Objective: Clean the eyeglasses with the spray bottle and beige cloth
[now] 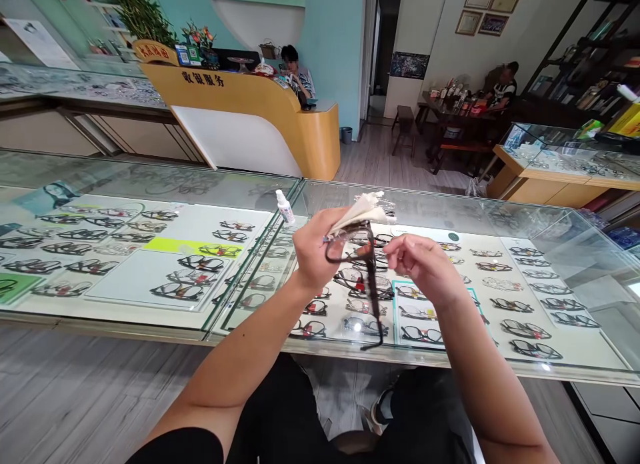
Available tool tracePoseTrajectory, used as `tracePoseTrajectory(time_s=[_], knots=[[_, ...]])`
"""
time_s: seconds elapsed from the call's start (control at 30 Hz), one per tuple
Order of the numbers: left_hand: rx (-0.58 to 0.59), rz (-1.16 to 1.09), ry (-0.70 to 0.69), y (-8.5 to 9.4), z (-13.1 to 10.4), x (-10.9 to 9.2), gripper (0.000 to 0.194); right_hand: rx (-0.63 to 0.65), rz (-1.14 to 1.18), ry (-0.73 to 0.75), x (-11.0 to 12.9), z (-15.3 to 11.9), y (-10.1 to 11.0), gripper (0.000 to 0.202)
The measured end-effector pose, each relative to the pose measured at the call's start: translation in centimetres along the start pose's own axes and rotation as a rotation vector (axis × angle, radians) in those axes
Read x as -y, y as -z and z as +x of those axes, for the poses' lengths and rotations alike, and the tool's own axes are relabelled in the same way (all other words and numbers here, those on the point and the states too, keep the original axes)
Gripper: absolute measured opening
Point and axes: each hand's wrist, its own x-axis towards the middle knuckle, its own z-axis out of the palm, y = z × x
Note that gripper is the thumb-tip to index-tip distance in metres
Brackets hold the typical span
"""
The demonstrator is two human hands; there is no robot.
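Note:
My left hand point(317, 247) is closed round a pair of dark-framed glasses point(371, 271) and a cream cloth point(367, 211), above the glass counter. One temple of the glasses hangs down toward the counter's front edge; the cloth is bunched over the upper part. Just right of the glasses is my right hand point(420, 261), its fingers curled and thumb near the fingertips; whether anything small is between them I cannot make out. A small white spray bottle point(285, 207) stands on the glass to the left of my left hand.
Under the glass counter top point(260, 347) lie rows of glasses on white boards. Beyond it stand a yellow reception desk point(320, 141) with a seated person point(299, 74), a dark table point(460, 107) with people beside it, and another display case point(560, 177) at the right.

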Motion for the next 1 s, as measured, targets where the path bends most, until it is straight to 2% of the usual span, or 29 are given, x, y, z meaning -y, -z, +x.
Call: tracePoseTrajectory(time_s=[0.07,0.1,0.2,0.3,0.4,0.6,0.73,0.83,1.0], knots=[[0.015,-0.053,0.151,-0.2,0.0,0.1,0.027,-0.152,-0.072,0.124,0.1,0.1,0.5,0.037],[0.066,-0.088,0.23,-0.3,0.1,0.3,0.027,-0.217,-0.102,0.183,0.0,0.2,0.7,0.035],[0.31,-0.245,0.459,-0.5,0.1,0.8,0.035,-0.344,-0.186,0.324,-0.3,0.4,1.3,0.026],[0.556,-0.364,0.649,-0.6,0.1,0.7,0.046,-0.359,-0.25,0.376,-0.8,0.8,1.6,0.019],[0.689,-0.413,0.73,-0.8,0.2,0.3,0.051,-0.262,-0.321,0.301,-1.4,1.4,1.9,0.025],[0.812,-0.395,0.734,-0.8,0.6,-0.1,0.05,-0.105,-0.263,0.102,-2.6,2.5,3.0,0.03],[0.876,-0.384,0.735,-0.8,0.7,0.1,0.05,-0.078,-0.155,0.006,-3.4,2.7,3.3,0.035],[0.832,-0.429,0.778,-1.1,0.5,0.0,0.053,-0.11,-0.065,0.009,-3.9,3.0,3.0,0.035],[0.692,-0.68,0.944,-2.1,-0.5,-0.1,0.068,-0.159,-0.039,0.078,-4.6,3.4,2.1,0.035]])
